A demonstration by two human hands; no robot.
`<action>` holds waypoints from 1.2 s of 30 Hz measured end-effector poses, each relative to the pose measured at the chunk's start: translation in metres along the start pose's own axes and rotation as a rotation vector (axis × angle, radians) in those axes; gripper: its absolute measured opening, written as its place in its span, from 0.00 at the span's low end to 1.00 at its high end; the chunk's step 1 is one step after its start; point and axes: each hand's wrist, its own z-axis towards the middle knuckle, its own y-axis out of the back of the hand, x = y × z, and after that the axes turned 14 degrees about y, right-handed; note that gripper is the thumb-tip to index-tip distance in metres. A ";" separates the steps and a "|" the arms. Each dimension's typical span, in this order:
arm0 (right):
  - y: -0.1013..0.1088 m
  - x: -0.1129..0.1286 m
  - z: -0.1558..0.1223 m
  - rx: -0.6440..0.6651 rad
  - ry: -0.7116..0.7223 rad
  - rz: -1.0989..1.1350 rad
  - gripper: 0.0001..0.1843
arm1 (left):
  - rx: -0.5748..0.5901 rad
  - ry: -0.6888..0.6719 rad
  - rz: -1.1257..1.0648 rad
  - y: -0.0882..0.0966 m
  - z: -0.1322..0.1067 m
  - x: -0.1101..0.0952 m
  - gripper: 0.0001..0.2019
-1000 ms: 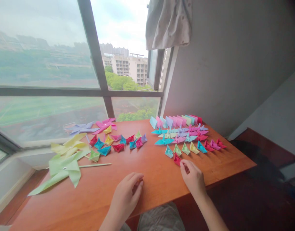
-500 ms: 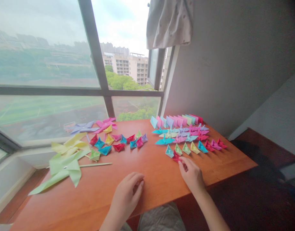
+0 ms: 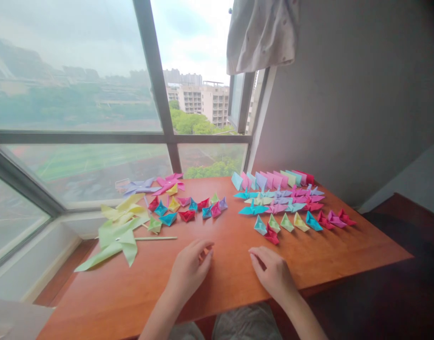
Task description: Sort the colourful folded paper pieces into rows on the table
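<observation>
My left hand (image 3: 193, 267) rests over the table (image 3: 224, 278) with loosely curled fingers, the thumb a little apart from them and nothing held. Across a gap, my right hand (image 3: 273, 274) is likewise loosely bent, empty and open. A red paper boat (image 3: 271, 234) lies just beyond my right fingertips, apart from them. It sits in front of a row of folded boats, among them a light blue boat (image 3: 260, 225), a yellow boat (image 3: 301, 222) and a blue boat (image 3: 313, 221). Beyond my left hand lies a loose group of boats, including a red boat (image 3: 187, 216).
Behind the right boats stand rows of paper cranes (image 3: 253, 209) and upright folded papers (image 3: 261, 181). Several paper pinwheels lie at the left, the nearest a green pinwheel (image 3: 126, 243) with its stick (image 3: 156, 238) pointing right. A window (image 3: 78, 71) borders the table's far side.
My right hand has let go of the red boat and drawn back toward me, leaving it in front of the row. My left hand has hardly moved. The view has shifted left.
</observation>
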 end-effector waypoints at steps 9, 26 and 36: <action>0.002 -0.002 -0.001 -0.019 -0.065 0.035 0.13 | -0.239 0.115 0.464 0.050 0.077 0.007 0.12; 0.001 -0.003 -0.002 -0.030 -0.078 0.050 0.13 | -0.254 0.215 0.652 0.071 0.086 0.034 0.15; 0.003 -0.002 -0.001 -0.044 -0.070 0.042 0.13 | -0.212 0.151 0.543 0.072 0.086 0.032 0.11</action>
